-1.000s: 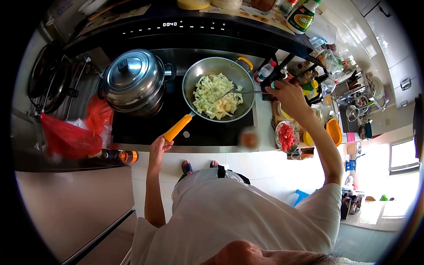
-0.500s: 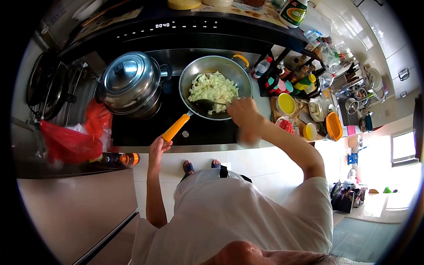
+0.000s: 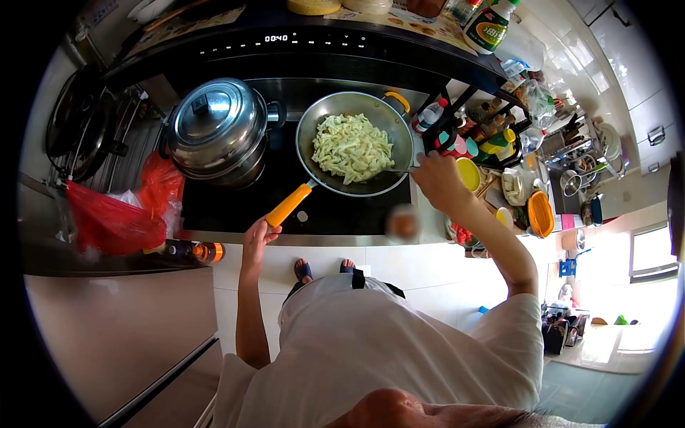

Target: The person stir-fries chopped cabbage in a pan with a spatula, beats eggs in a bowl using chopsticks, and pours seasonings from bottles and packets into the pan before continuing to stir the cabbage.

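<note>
A steel wok [image 3: 307,135] sits on the black cooktop, holding a heap of pale green chopped vegetable [image 3: 353,146] that looks like cabbage. Its yellow handle [image 3: 287,205] points toward me, and my left hand [image 3: 258,241] is closed around the handle's lower end. Past the wok's right rim, my right hand [image 3: 444,184] grips a spatula [image 3: 399,170]. The spatula's metal shaft crosses the rim; its tip is at the vegetable's right edge, partly hidden. Fingers cover the grip.
Left of the wok stands a lidded steel steamer pot [image 3: 217,132]. Red plastic bags [image 3: 118,217] hang at far left. Sauce bottles [image 3: 496,145], a yellow bowl [image 3: 468,173] and an orange basket [image 3: 540,214] crowd the right counter. A range hood panel [image 3: 307,46] runs above.
My right hand has moved right, drawing the spatula from the wok's lower middle to its right side. The vegetable now lies more spread toward the right. My left hand stays at the handle.
</note>
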A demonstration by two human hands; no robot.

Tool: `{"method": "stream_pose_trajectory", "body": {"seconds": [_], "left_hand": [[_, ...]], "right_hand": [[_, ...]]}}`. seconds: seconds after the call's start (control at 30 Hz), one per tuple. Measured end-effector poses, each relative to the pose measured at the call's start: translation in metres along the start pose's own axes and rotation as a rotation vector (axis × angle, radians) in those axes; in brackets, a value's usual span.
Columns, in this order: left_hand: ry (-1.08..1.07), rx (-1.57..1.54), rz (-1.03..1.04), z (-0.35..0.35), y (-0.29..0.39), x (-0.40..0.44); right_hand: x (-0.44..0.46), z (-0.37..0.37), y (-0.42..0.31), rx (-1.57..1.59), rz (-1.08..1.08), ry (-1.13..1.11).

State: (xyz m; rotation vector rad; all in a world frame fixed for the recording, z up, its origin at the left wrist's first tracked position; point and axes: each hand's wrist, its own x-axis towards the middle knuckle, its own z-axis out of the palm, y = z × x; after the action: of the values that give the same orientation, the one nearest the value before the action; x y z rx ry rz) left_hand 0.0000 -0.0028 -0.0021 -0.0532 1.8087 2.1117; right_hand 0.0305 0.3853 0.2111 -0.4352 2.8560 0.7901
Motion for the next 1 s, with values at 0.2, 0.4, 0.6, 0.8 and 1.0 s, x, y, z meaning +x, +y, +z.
{"method": "stream_pose_trajectory", "body": {"seconds": [0.2, 0.4, 0.6, 0.8, 1.0], "left_hand": [[0.000, 0.034, -0.023, -0.001, 0.002, 0.001], [0.009, 0.034, -0.026, 0.002, 0.005, -0.001], [0.013, 0.027, -0.024, -0.001, -0.001, 0.002], [0.006, 0.015, -0.038, -0.002, -0.004, 0.003], [-0.003, 0.035, -0.030, -0.002, 0.001, 0.000]], "right_hand": [[0.028, 0.078, 0.008, 0.247, 0.098, 0.200], [-0.002, 0.044, 0.066, 0.497, 0.303, 0.112], [0.026, 0.078, 0.105, 0.504, 0.516, -0.008], [0.080, 0.124, 0.092, 0.804, 0.385, -0.124], [0.055, 0.082, 0.087, 0.628, 0.454, 0.025]]}}
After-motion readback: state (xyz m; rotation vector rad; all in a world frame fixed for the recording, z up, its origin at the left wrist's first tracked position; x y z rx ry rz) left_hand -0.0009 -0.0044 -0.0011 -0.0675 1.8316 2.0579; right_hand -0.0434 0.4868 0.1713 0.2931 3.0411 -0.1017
